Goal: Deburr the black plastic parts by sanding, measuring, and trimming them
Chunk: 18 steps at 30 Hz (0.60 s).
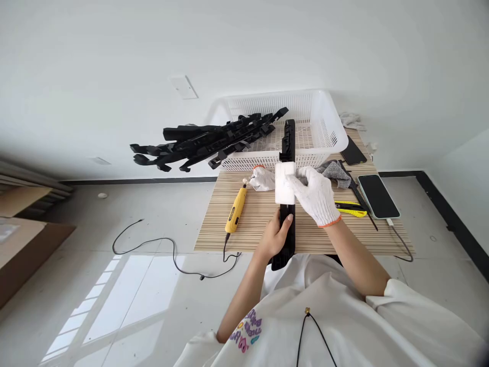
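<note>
A long black plastic strip (289, 135) runs away from my body over the table, its near end at my shirt. My bare left hand (275, 235) grips it near the lower end, thumb on top. In my right hand (314, 195), which wears a white knit glove with an orange cuff, is a white block (284, 183), perhaps a sponge. The block lies across the strip's middle and hides that part. A yellow handheld rotary tool (236, 210) lies left of my hands. Beyond them stands a white plastic basket (332, 122).
Several black plastic parts (214, 140) jut from the basket's left side. On the right are a yellow utility knife (351, 208), a grey cloth (336, 172), a charging phone (378, 197) and a dark phone (353, 151). A white glove (262, 179) lies by the basket. A black cable (173, 250) trails on the floor.
</note>
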Tool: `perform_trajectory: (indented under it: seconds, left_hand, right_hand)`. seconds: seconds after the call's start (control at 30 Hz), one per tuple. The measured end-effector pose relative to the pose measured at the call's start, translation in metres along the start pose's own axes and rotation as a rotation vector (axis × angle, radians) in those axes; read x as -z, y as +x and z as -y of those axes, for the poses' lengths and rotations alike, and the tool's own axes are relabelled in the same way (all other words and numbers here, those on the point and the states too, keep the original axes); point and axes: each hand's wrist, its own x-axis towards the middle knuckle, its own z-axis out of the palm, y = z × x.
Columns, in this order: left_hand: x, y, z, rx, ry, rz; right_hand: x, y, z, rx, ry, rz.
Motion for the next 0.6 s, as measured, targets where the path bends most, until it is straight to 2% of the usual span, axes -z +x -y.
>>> perform_trajectory:
  seconds: [0.27, 0.47, 0.6]
  left_hand:
    - [0.001, 0.001, -0.003, -0.014, 0.014, 0.002]
    - [-0.001, 0.005, -0.002, -0.025, 0.047, -0.007]
    - [0.001, 0.010, -0.002, -0.067, 0.017, 0.019]
  right_hand:
    - [0.020, 0.002, -0.026, 0.001, 0.064, -0.147]
    - [0.017, 0.004, -0.038, 0.003, 0.248, -0.168]
    - [0.018, 0.000, -0.046, 0.015, 0.366, -0.228]
